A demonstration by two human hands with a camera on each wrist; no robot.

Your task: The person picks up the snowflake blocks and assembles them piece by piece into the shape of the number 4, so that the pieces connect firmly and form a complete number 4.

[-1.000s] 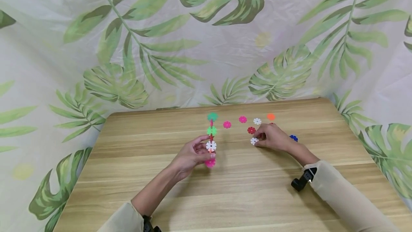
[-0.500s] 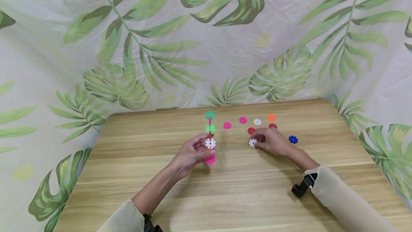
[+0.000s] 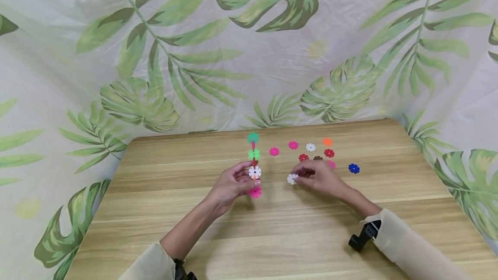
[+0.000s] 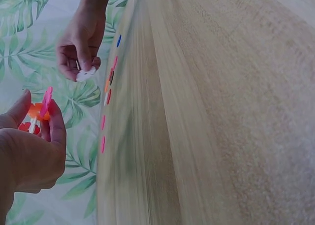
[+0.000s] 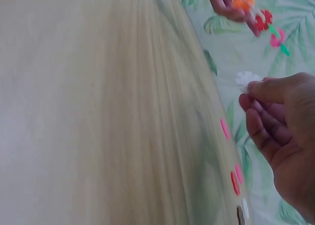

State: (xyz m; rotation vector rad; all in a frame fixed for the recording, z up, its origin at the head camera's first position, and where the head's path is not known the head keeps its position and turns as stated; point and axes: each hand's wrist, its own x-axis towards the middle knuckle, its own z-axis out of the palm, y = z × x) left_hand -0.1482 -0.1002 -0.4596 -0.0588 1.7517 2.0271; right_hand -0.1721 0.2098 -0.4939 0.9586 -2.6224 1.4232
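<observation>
My left hand [image 3: 232, 189] grips a chain of interlocking snowflake discs near its lower end. From the far end it runs teal, pink, green, red, then a white disc [image 3: 254, 172], orange, and a pink disc [image 3: 255, 192] nearest me. In the left wrist view the orange disc [image 4: 38, 112] sits by the thumb and fingers, slotted crosswise to the pink one. My right hand [image 3: 320, 178] pinches a single white snowflake disc [image 3: 292, 179] between thumb and fingertips, a short way right of the chain. The right wrist view shows that white disc [image 5: 247, 79] held up at the fingertips.
Loose discs lie on the wooden table [image 3: 186, 154] behind and beside my right hand: two pink, one being [image 3: 274, 151], a white disc [image 3: 310, 147], an orange disc [image 3: 327, 141], a blue disc [image 3: 353, 168] and several others. A leaf-print cloth [image 3: 218, 64] hangs behind the table.
My right hand has drawn the white disc off to the left and toward me, uncovering brown and pink discs behind it. The left hand and chain have barely shifted.
</observation>
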